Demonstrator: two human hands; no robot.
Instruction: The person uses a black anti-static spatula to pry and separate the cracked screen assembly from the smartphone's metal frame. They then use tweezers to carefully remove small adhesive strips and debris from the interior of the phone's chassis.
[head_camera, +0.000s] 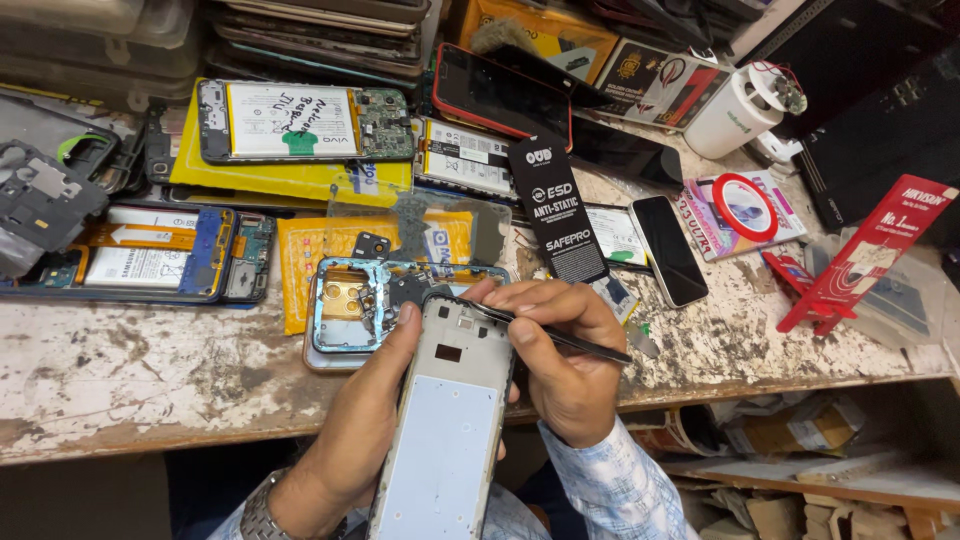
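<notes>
Tweezers (560, 335), thin, black and pointed, sit pinched between the thumb and fingers of the right hand (560, 350), the tip aimed at the top edge of an opened phone frame (445, 430), a grip that looks suited to picking at something small. The left hand (375, 400) cradles that frame from beneath and along its side, thumb pressed against the upper left corner, fingers curled behind and mostly hidden; this appears to steady it just above the front edge of the workbench (150, 370). The frame is a slim grey shell with a pale, smooth rectangular panel and a small dark cut-out near the top. Just beyond it on the bench lies another stripped phone body (350, 310) with a bluish rim and gold-coloured inner plate. The bench top is worn, with white paint flaking off. Nearby rest a glossy black phone (668, 250), a black tool packet (555, 210) and a red stand (860, 260)
</notes>
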